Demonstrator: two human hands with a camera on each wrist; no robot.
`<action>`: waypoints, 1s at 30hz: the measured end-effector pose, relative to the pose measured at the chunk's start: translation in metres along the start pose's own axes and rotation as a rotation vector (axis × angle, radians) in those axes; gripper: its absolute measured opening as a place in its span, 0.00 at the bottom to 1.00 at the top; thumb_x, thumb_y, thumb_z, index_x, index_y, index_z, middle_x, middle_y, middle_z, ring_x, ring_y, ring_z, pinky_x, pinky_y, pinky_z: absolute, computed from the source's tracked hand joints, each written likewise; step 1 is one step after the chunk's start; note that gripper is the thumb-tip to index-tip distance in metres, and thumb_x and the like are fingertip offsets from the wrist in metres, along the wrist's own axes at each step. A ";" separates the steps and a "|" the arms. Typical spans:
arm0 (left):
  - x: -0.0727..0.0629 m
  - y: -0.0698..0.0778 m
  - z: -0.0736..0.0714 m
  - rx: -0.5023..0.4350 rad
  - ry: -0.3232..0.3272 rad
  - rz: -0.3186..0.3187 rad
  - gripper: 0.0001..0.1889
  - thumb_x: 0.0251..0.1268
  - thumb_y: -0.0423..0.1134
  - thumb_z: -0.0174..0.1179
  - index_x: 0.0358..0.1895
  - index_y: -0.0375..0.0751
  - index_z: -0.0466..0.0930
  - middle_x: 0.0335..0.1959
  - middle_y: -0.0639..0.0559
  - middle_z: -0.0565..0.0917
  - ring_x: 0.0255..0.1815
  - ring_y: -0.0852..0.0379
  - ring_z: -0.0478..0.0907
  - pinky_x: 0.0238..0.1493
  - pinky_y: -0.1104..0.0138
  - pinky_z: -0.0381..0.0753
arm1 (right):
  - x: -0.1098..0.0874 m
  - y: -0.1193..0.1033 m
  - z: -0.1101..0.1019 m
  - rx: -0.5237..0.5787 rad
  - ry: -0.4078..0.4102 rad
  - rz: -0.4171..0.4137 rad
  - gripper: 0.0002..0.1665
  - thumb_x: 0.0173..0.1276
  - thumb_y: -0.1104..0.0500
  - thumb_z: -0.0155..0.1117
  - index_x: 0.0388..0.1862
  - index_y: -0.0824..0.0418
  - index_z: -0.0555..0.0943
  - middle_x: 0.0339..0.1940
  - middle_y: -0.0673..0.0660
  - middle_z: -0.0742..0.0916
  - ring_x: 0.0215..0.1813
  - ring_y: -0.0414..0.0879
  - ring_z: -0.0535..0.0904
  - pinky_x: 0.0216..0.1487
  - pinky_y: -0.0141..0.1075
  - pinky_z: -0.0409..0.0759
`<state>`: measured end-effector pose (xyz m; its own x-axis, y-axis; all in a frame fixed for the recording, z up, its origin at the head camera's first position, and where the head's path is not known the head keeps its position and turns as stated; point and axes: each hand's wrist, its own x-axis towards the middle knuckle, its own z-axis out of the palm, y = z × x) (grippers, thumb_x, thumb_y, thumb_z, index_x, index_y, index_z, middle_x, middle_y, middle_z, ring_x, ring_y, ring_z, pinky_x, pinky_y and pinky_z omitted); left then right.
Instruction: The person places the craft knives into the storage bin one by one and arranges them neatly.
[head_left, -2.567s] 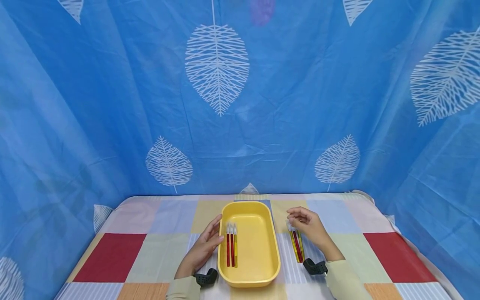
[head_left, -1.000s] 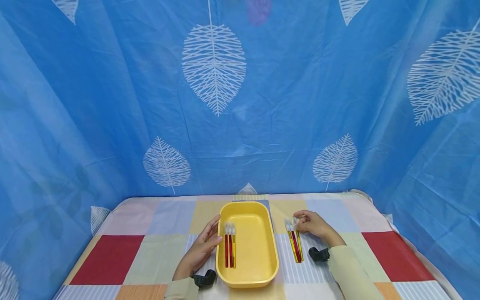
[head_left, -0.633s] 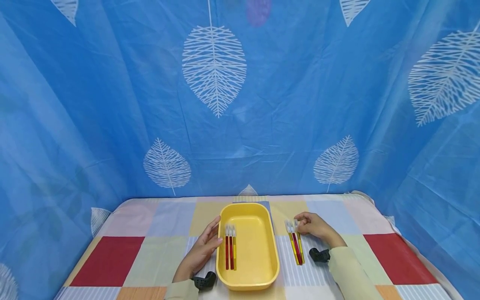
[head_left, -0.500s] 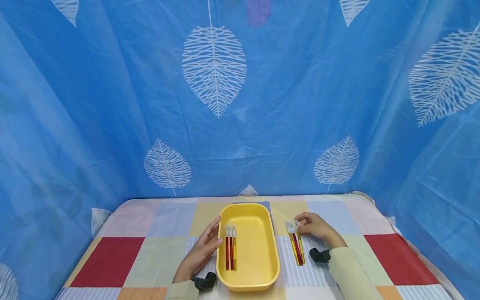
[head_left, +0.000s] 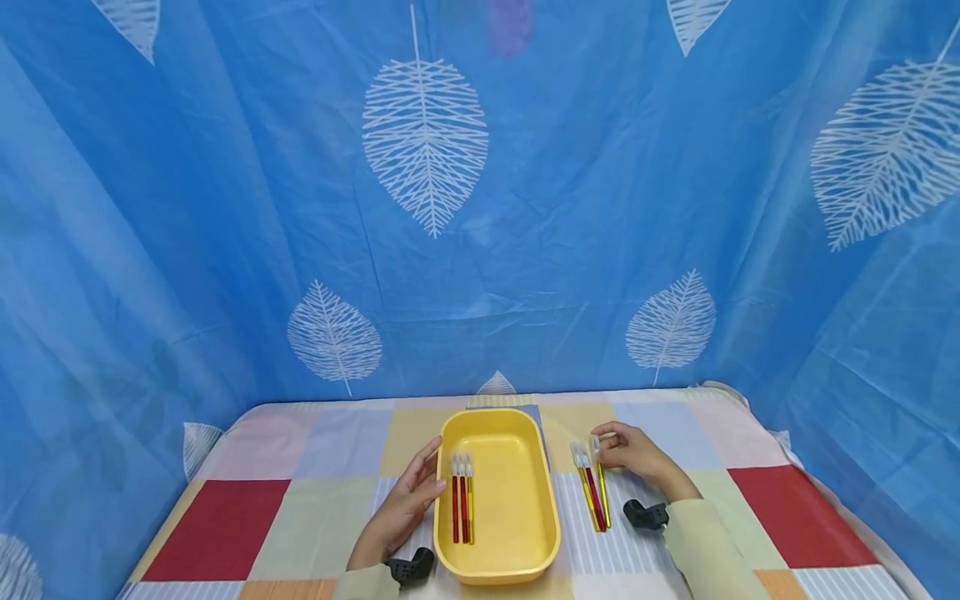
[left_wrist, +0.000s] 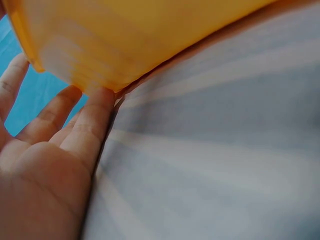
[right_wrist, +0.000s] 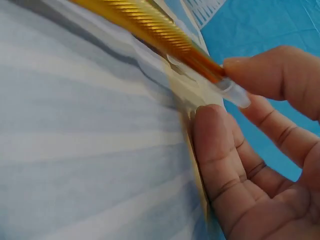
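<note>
My left hand (head_left: 405, 510) holds the left side of the yellow tray (head_left: 551, 533), thumb at the rim and fingers against the outer wall; the left wrist view shows fingertips touching the tray wall (left_wrist: 150, 35). Inside the tray lie two red craft knives and a gold one (head_left: 470, 504), side by side with clear caps. On the table to the right, my right hand (head_left: 633, 454) pinches the clear-capped end of a gold craft knife (head_left: 603, 492), its ridged grip (right_wrist: 155, 30) close up in the right wrist view. Beside it lie a red craft knife (head_left: 595, 496) and another gold one (head_left: 587, 492).
A patchwork cloth (head_left: 337, 517) covers the table. Blue curtain (head_left: 525, 250) with white leaf prints hangs behind and at both sides. Each wrist wears a black mount (head_left: 645, 514). A blue patch (head_left: 534, 412) shows behind the tray.
My right hand has moved from over the knife caps to the rightmost gold knife and pinches it. That knife's capped end has shifted slightly right, away from the red one. My left hand stays on the tray.
</note>
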<state>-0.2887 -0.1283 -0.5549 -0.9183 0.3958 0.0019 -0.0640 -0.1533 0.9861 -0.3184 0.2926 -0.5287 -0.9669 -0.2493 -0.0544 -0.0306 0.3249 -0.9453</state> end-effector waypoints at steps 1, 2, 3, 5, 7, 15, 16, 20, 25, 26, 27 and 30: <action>0.000 -0.001 0.000 -0.001 -0.002 0.001 0.43 0.82 0.32 0.57 0.89 0.37 0.42 0.87 0.25 0.48 0.87 0.28 0.50 0.82 0.44 0.59 | -0.001 0.000 0.000 0.009 0.004 0.000 0.28 0.72 0.71 0.65 0.66 0.84 0.70 0.42 0.59 0.84 0.42 0.46 0.83 0.45 0.35 0.89; -0.001 -0.001 0.000 -0.003 -0.007 0.003 0.43 0.82 0.32 0.57 0.89 0.36 0.41 0.87 0.25 0.48 0.86 0.28 0.50 0.83 0.44 0.60 | -0.002 0.000 0.000 0.015 0.009 0.000 0.29 0.72 0.71 0.66 0.67 0.84 0.70 0.42 0.60 0.84 0.42 0.46 0.83 0.45 0.35 0.89; -0.001 -0.002 0.000 -0.004 -0.012 0.005 0.43 0.82 0.32 0.56 0.89 0.36 0.41 0.87 0.25 0.48 0.86 0.28 0.50 0.83 0.44 0.60 | -0.003 0.000 0.001 0.019 0.015 0.001 0.29 0.72 0.71 0.66 0.67 0.84 0.70 0.43 0.60 0.84 0.42 0.46 0.83 0.45 0.35 0.89; -0.001 -0.003 0.000 -0.006 -0.019 0.010 0.43 0.82 0.32 0.56 0.89 0.36 0.41 0.87 0.25 0.47 0.87 0.28 0.50 0.83 0.45 0.61 | -0.004 0.000 0.001 0.014 0.022 -0.003 0.29 0.73 0.70 0.66 0.67 0.83 0.70 0.43 0.60 0.83 0.42 0.46 0.83 0.45 0.36 0.90; -0.001 -0.003 0.001 0.000 -0.016 0.010 0.42 0.83 0.32 0.56 0.89 0.36 0.41 0.87 0.25 0.47 0.86 0.28 0.50 0.82 0.45 0.61 | -0.005 -0.001 0.002 0.009 0.025 -0.012 0.29 0.73 0.70 0.67 0.68 0.82 0.70 0.43 0.60 0.83 0.42 0.47 0.83 0.45 0.36 0.90; -0.002 0.001 0.003 0.012 0.001 0.008 0.42 0.83 0.33 0.56 0.89 0.36 0.42 0.87 0.25 0.48 0.86 0.27 0.50 0.82 0.42 0.60 | -0.010 -0.010 0.004 -0.062 0.043 -0.059 0.29 0.72 0.70 0.67 0.68 0.79 0.71 0.43 0.62 0.84 0.39 0.49 0.84 0.39 0.39 0.89; -0.002 0.001 0.003 0.010 0.001 0.006 0.42 0.83 0.33 0.56 0.89 0.36 0.42 0.87 0.25 0.48 0.86 0.27 0.50 0.82 0.43 0.60 | -0.011 -0.011 0.004 -0.069 0.050 -0.062 0.29 0.71 0.71 0.67 0.68 0.79 0.72 0.43 0.62 0.84 0.39 0.50 0.84 0.39 0.38 0.89; -0.001 -0.001 0.001 0.008 0.006 0.003 0.42 0.82 0.33 0.57 0.89 0.37 0.43 0.87 0.25 0.48 0.86 0.27 0.50 0.81 0.47 0.64 | -0.014 -0.014 0.005 -0.078 0.071 -0.090 0.29 0.70 0.72 0.67 0.68 0.79 0.71 0.42 0.61 0.83 0.38 0.49 0.84 0.39 0.38 0.89; 0.000 -0.003 -0.001 0.013 -0.005 0.013 0.42 0.82 0.32 0.56 0.89 0.37 0.43 0.87 0.26 0.48 0.87 0.28 0.51 0.81 0.50 0.65 | -0.018 -0.018 0.005 -0.065 0.069 -0.157 0.30 0.71 0.74 0.64 0.70 0.80 0.70 0.43 0.62 0.82 0.39 0.45 0.86 0.41 0.38 0.90; 0.000 -0.003 -0.002 0.011 -0.006 0.014 0.42 0.82 0.31 0.56 0.89 0.37 0.43 0.87 0.26 0.48 0.86 0.28 0.51 0.81 0.49 0.65 | -0.019 -0.019 0.005 -0.064 0.067 -0.171 0.29 0.72 0.75 0.64 0.70 0.81 0.70 0.43 0.62 0.82 0.39 0.45 0.86 0.41 0.39 0.90; 0.000 -0.004 -0.002 0.012 -0.009 0.018 0.42 0.82 0.31 0.56 0.89 0.37 0.43 0.87 0.26 0.48 0.86 0.28 0.51 0.81 0.48 0.64 | -0.020 -0.020 0.005 -0.063 0.066 -0.182 0.29 0.72 0.75 0.63 0.70 0.81 0.69 0.44 0.63 0.82 0.40 0.45 0.86 0.41 0.39 0.90; 0.000 -0.004 -0.003 0.006 -0.014 0.021 0.42 0.82 0.32 0.56 0.89 0.37 0.42 0.87 0.25 0.48 0.86 0.28 0.52 0.82 0.45 0.62 | -0.023 -0.025 0.006 -0.056 0.069 -0.196 0.29 0.73 0.75 0.62 0.71 0.80 0.69 0.45 0.64 0.82 0.41 0.44 0.87 0.43 0.40 0.91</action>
<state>-0.2900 -0.1304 -0.5590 -0.9137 0.4056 0.0245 -0.0428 -0.1562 0.9868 -0.2936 0.2850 -0.5055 -0.9560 -0.2501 0.1530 -0.2322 0.3271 -0.9160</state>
